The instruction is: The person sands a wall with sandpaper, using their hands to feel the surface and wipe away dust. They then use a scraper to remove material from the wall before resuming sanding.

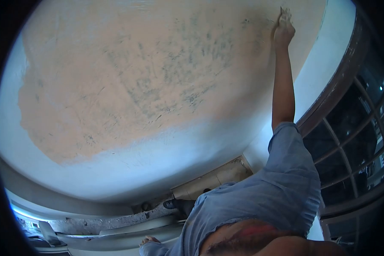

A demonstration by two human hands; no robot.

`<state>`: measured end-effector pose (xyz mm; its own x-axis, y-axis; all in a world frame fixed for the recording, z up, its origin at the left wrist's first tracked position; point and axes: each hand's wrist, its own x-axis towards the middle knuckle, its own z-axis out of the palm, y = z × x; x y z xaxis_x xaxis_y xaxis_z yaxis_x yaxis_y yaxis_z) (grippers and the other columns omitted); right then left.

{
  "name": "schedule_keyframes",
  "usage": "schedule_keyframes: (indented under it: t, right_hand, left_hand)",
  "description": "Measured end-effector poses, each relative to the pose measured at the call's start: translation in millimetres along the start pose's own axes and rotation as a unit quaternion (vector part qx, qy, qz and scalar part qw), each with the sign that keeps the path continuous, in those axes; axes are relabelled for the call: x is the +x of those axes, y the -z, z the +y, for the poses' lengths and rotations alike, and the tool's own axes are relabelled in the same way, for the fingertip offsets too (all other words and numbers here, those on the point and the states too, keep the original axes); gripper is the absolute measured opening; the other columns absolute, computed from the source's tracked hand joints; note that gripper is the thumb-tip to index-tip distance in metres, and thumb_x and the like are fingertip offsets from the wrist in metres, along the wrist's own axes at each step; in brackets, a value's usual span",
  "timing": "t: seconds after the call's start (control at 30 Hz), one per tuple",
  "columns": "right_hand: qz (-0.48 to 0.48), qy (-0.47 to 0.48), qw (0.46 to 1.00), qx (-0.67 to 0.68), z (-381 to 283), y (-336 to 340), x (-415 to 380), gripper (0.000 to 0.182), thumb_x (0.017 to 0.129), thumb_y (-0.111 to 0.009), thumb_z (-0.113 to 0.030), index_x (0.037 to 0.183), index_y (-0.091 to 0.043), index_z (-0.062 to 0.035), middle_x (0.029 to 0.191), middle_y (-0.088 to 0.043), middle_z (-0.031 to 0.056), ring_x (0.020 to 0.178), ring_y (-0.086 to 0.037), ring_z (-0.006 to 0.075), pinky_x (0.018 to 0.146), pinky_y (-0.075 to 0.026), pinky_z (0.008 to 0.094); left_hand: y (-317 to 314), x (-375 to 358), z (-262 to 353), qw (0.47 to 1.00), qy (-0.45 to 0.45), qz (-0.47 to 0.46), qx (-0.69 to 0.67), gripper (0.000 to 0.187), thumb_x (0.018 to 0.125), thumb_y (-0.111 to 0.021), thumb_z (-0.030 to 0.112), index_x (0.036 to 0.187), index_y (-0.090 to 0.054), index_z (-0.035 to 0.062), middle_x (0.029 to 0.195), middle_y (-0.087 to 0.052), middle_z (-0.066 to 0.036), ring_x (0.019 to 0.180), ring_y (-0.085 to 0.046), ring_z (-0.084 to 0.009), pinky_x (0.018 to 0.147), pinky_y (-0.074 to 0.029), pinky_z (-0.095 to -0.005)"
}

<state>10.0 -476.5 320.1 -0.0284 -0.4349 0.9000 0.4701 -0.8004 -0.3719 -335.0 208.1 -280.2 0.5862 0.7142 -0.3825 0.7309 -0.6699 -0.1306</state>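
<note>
My right hand (pixel 284 32) is raised high against the wall (pixel 128 81) at the upper right, its fingers closed together at the wall's surface. Whatever it may grip is too small to make out. The wall carries a large tan patch with dark grey smudges and scratches, edged by pale white paint. Low in the view, my left hand (pixel 149 240) hangs beside the blue-grey shirt (pixel 260 192), its fingers curled, and its contents, if any, cannot be made out.
A dark barred window (pixel 345 136) with a brown frame stands at the right. Beneath the wall are a tiled ledge (pixel 213 179), a dark shoe (pixel 175 204) and a littered floor (pixel 102 224). A long pale curved surface (pixel 123 239) lies at the lower left.
</note>
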Motion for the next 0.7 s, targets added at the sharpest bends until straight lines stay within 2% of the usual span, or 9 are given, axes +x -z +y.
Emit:
schedule_keyframes:
  t: [0.13,0.2,0.27,0.37,0.5,0.57,0.6,0.63,0.7]
  right_hand:
    - [0.023,0.088,0.996,-0.014,18,-6,-84,0.044,0.099,-0.050,-0.033,0.118,-0.062,0.0048,0.118,-0.064,0.0203,0.107,-0.060,0.0264,0.094,-0.043,0.0352]
    - [-0.054,0.057,0.996,-0.035,21,-3,-194,0.045,0.101,-0.040,-0.025,0.137,-0.048,0.0015,0.151,-0.035,0.0205,0.143,-0.028,0.0324,0.118,-0.016,0.0422]
    - [-0.094,0.160,0.982,-0.035,19,16,-302,0.041,0.098,-0.044,-0.020,0.130,-0.056,0.0023,0.144,-0.044,0.0220,0.140,-0.033,0.0368,0.118,-0.011,0.0483]
    - [-0.101,0.202,0.974,0.017,24,10,-282,0.040,0.097,-0.045,-0.021,0.127,-0.058,0.0020,0.141,-0.047,0.0239,0.139,-0.035,0.0381,0.117,-0.012,0.0510]
    - [-0.053,0.181,0.979,-0.071,-38,-30,-101,0.044,0.098,-0.039,-0.029,0.129,-0.058,-0.0024,0.140,-0.048,0.0212,0.134,-0.040,0.0388,0.114,-0.022,0.0480]
    - [-0.063,0.102,0.992,-0.047,-95,-37,-38,0.037,0.099,-0.041,-0.025,0.118,-0.057,0.0020,0.119,-0.053,0.0207,0.113,-0.046,0.0346,0.097,-0.030,0.0445]
    - [-0.097,0.044,0.994,0.008,-119,-43,-30,0.047,0.101,-0.036,-0.025,0.138,-0.047,0.0014,0.148,-0.039,0.0197,0.143,-0.028,0.0337,0.119,-0.012,0.0453]
    - [-0.107,0.037,0.994,0.004,-103,-48,-39,0.047,0.101,-0.036,-0.025,0.138,-0.047,0.0014,0.148,-0.039,0.0197,0.143,-0.028,0.0337,0.119,-0.012,0.0453]
    - [0.016,0.223,0.957,-0.184,-44,-61,-75,0.038,0.097,-0.045,-0.026,0.079,-0.062,0.0024,0.065,-0.058,0.0193,0.056,-0.054,0.0351,0.056,-0.039,0.0476]
  left_hand:
    - [6,0,14,1.000,-0.012,0.010,-0.002,0.045,0.097,-0.038,0.038,0.119,-0.063,0.0080,0.131,-0.056,-0.013,0.130,-0.041,-0.0310,0.111,-0.026,-0.0485]
    - [8,1,17,1.000,-0.013,0.012,-0.005,0.045,0.096,-0.038,0.038,0.118,-0.064,0.0075,0.130,-0.056,-0.014,0.129,-0.041,-0.0312,0.111,-0.026,-0.0485]
    - [9,0,20,1.000,-0.015,0.015,-0.008,0.045,0.096,-0.038,0.038,0.118,-0.064,0.0070,0.129,-0.056,-0.014,0.128,-0.042,-0.0315,0.110,-0.026,-0.0485]
    - [7,-2,18,1.000,-0.008,0.013,-0.013,0.045,0.096,-0.039,0.038,0.117,-0.064,0.0062,0.128,-0.057,-0.015,0.127,-0.043,-0.0319,0.110,-0.027,-0.0485]
    - [6,-3,17,1.000,-0.018,0.014,-0.010,0.045,0.096,-0.039,0.037,0.116,-0.064,0.0052,0.126,-0.057,-0.016,0.125,-0.044,-0.0324,0.109,-0.027,-0.0485]
    - [4,-4,13,1.000,-0.022,0.014,-0.010,0.045,0.096,-0.039,0.037,0.115,-0.064,0.0046,0.125,-0.058,-0.017,0.124,-0.044,-0.0327,0.108,-0.028,-0.0484]
    - [2,-4,9,1.000,-0.023,0.013,-0.009,0.045,0.096,-0.039,0.037,0.115,-0.064,0.0044,0.125,-0.058,-0.017,0.124,-0.045,-0.0328,0.108,-0.028,-0.0484]
    - [2,-4,4,1.000,-0.023,0.011,-0.011,0.045,0.096,-0.039,0.037,0.115,-0.064,0.0041,0.124,-0.058,-0.018,0.124,-0.045,-0.0329,0.108,-0.028,-0.0484]
    - [1,-6,-6,1.000,-0.028,0.008,-0.011,0.045,0.096,-0.039,0.037,0.114,-0.064,0.0036,0.124,-0.058,-0.018,0.123,-0.046,-0.0332,0.107,-0.028,-0.0484]
